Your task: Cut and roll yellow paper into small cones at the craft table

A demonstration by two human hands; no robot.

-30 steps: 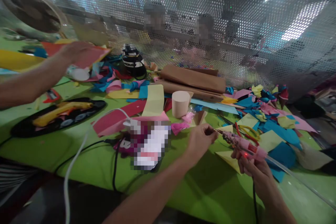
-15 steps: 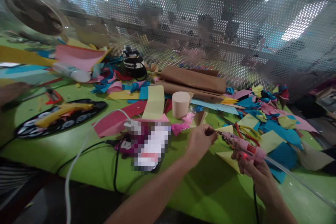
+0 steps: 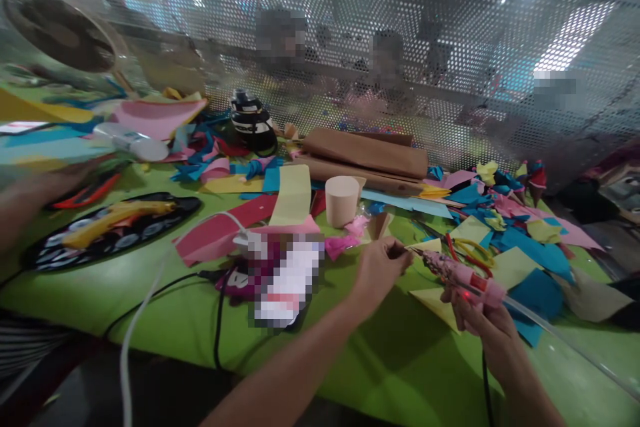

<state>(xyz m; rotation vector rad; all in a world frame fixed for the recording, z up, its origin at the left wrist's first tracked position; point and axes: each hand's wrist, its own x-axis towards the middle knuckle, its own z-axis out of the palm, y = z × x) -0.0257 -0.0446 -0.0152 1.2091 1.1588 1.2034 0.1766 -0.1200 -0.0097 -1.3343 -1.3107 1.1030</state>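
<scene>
My right hand (image 3: 477, 310) is wrapped round a pink hot glue gun (image 3: 463, 277), its red light glowing and a clear glue stick (image 3: 565, 340) trailing from the back. The gun's nozzle points left, close to the fingertips of my left hand (image 3: 383, 267). That hand is pinched closed, and what lies between its fingers is too small to make out. A folded brown paper piece (image 3: 380, 225) shows just behind it; whether the hand touches it I cannot tell. Red-and-yellow-handled scissors (image 3: 475, 250) lie behind the gun.
A phone (image 3: 290, 283) lies left of my left hand beside cables. Behind stand a cream paper roll (image 3: 342, 201), brown paper rolls (image 3: 365, 153) and a black bottle (image 3: 253, 121). A yellow glue gun (image 3: 117, 223) rests on a black power strip (image 3: 43, 253). A co-worker's hand (image 3: 35, 197) reaches in left.
The co-worker's hand at the left has reached further in, and the red-handled tool beside it has shifted and turned. My two hands and the glue gun look nearly the same.
</scene>
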